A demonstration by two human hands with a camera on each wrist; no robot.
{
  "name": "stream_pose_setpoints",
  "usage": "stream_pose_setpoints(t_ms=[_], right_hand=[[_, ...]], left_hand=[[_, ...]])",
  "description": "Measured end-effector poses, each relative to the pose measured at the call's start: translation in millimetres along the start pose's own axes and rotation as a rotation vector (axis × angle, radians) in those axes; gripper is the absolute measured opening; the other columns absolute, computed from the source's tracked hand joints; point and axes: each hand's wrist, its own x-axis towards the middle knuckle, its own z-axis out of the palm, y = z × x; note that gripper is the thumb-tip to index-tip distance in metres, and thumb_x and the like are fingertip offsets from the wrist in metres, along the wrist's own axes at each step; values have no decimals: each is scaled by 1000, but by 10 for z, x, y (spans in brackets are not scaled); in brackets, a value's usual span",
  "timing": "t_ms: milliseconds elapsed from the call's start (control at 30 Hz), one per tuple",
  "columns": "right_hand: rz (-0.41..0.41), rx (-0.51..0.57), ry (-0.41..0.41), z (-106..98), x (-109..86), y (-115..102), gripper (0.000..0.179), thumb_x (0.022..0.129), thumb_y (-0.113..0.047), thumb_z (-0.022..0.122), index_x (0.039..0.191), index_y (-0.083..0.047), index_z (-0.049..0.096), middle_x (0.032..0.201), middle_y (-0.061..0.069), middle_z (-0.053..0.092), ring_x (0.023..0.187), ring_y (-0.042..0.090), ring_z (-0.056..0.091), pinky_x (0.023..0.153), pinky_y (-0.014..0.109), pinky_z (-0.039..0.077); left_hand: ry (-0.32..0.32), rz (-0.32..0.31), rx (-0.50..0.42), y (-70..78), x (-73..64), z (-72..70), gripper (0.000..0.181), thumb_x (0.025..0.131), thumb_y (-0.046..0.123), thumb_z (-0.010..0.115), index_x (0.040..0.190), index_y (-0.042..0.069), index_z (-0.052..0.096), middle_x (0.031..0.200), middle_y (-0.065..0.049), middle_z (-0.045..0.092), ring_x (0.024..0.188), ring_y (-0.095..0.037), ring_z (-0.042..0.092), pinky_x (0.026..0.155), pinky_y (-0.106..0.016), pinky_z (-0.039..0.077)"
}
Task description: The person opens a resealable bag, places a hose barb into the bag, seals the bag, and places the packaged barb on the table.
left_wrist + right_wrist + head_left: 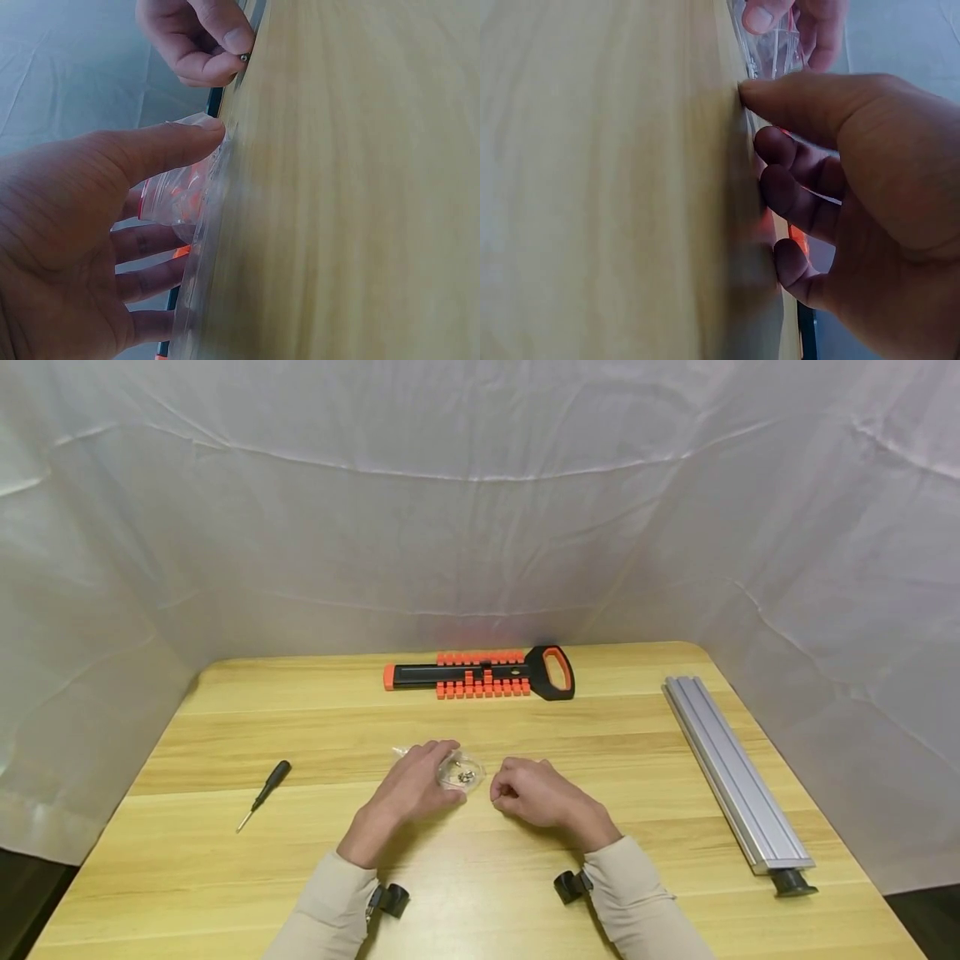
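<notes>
A clear zip-lock plastic bag [176, 195] lies on the wooden table with several small metal screws [466, 777] showing through it. My left hand [417, 778] holds the bag from its left side, thumb on the near edge and fingers round the far edge. Just right of the bag is my right hand [534, 792], with its fingers curled in. Between its thumb and index fingertip, the left wrist view shows a tiny screw [244, 57], pinched close over the table. In the right wrist view the thumb hides that screw.
On the left lies a screwdriver [264, 795] with a black handle. A black and orange tool [480, 675] with a loop handle lies along the back. To the right is a long silver aluminium rail [735, 768] with a black knob [792, 882]. White sheeting [450, 527] surrounds the table.
</notes>
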Motion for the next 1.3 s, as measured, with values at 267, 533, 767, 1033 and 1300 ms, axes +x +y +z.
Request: stream_pose_setpoints(t_ms=[267, 533, 767, 1033, 1300], right_hand=[[23, 27, 2, -18, 6, -35, 9, 97, -23, 56, 92, -24, 64, 89, -14, 53, 80, 5, 51, 87, 39, 45], [15, 67, 43, -30, 73, -65, 9, 98, -24, 56, 99, -20, 65, 93, -12, 54, 82, 4, 52, 76, 22, 48], [12, 88, 71, -17, 191, -115, 8, 97, -23, 57, 100, -19, 63, 95, -11, 55, 86, 4, 53, 80, 23, 49], [17, 78, 85, 13, 293, -150, 6, 97, -24, 58, 98, -20, 62, 95, -10, 54, 85, 5, 53, 80, 24, 49], [33, 61, 95, 38, 313, -144, 6, 96, -25, 59, 98, -21, 64, 95, -10, 54, 83, 7, 52, 79, 26, 48]], left_hand=[[6, -1, -4, -10, -5, 1, 78, 73, 36, 83, 140, 18, 47, 133, -6, 58, 112, -25, 56, 91, -41, 50], [-3, -2, 1, -12, -14, -3, 78, 74, 36, 82, 141, 19, 46, 136, -7, 56, 118, -28, 55, 98, -45, 48], [-2, 0, 6, -9, -11, -5, 78, 74, 37, 82, 141, 18, 47, 135, -7, 57, 117, -28, 55, 97, -44, 49], [-7, 0, -14, -1, -12, -9, 79, 75, 37, 82, 142, 17, 46, 139, -8, 55, 122, -30, 53, 102, -47, 46], [0, 8, -17, -2, -7, -9, 79, 74, 37, 82, 142, 16, 46, 138, -8, 56, 120, -29, 54, 100, -46, 47]])
